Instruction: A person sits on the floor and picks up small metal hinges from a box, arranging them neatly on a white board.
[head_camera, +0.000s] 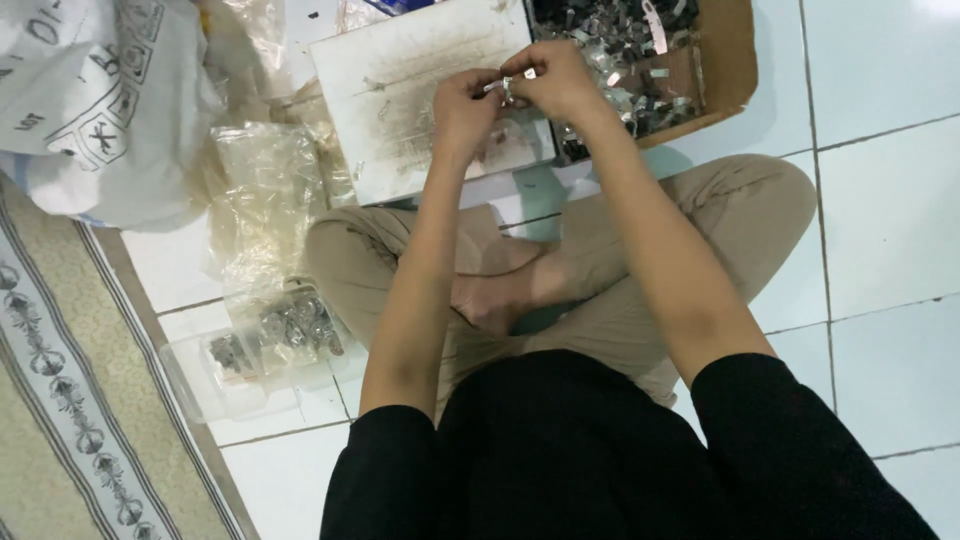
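Note:
I sit cross-legged on a tiled floor. My left hand (463, 103) and my right hand (556, 82) meet above a worn white board (400, 110), and both pinch one small shiny metal part (508, 90) between the fingertips. Just beyond my right hand stands a brown cardboard box (722, 60) filled with several small metal pieces (610, 45). The part itself is too small to make out in detail.
At my left knee is a clear plastic tray (205, 385) with a bag of metal pieces (290, 325). Crumpled clear plastic bags (262, 190) lie behind it. A large white printed sack (95, 100) fills the far left. A patterned rug (50, 400) borders the left side.

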